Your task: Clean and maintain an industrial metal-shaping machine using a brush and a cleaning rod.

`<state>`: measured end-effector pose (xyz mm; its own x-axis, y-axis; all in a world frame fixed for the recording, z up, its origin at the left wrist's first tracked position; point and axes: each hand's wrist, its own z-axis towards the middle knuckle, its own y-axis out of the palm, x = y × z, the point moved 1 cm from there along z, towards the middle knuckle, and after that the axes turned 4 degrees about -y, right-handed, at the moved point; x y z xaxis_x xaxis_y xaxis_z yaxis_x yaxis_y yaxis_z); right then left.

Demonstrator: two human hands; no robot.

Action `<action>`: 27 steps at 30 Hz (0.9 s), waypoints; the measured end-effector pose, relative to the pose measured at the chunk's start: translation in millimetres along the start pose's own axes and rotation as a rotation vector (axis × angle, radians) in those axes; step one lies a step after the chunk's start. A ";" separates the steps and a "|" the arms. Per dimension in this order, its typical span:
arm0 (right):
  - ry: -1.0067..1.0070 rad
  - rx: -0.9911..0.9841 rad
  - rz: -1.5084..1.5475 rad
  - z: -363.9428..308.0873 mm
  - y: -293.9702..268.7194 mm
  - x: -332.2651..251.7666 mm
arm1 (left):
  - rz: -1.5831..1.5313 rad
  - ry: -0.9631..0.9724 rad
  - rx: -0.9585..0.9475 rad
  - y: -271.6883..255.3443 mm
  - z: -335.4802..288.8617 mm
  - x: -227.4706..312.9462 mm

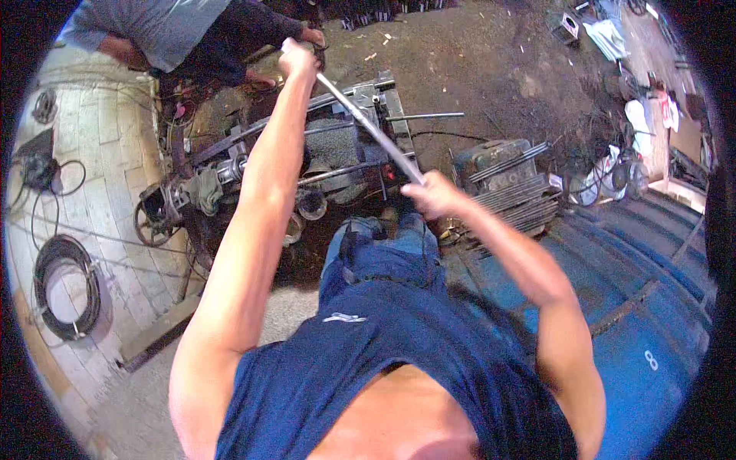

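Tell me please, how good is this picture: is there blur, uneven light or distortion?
In the head view, the right hand looks slightly smeared on the metal rod, perhaps from motion; in the head view, the left forearm and pale floorboards are bright, while the dirt floor is dim and grainy; in the head view, a black border rounds the fisheye picture.

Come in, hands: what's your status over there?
Left hand, right hand: both gripping metal bar. Bar slants over machine. Another person's hand close beside left hand; contact unclear.
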<state>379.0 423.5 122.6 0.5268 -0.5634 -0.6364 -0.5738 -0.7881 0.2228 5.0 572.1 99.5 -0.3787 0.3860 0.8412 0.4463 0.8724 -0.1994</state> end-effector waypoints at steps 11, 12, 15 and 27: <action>-0.211 0.231 -0.066 -1.1 38.5 4.7 | 0.174 0.266 -0.369 -20.3 11.6 -29.9; -0.278 0.273 -0.050 0.1 32.7 10.4 | 0.079 0.252 -0.408 -40.3 -33.9 -24.7; -0.645 0.634 -0.354 -5.2 15.7 16.0 | 0.104 0.559 -0.323 -139.7 -97.6 -48.7; -0.431 0.740 -0.651 -21.0 65.9 -16.2 | 0.346 0.368 -0.348 -328.0 -156.4 -141.9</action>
<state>345.8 375.5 163.0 0.6859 0.1596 -0.7100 -0.5757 -0.4777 -0.6636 39.2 184.3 124.2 0.1130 0.4462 0.8878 0.7555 0.5417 -0.3684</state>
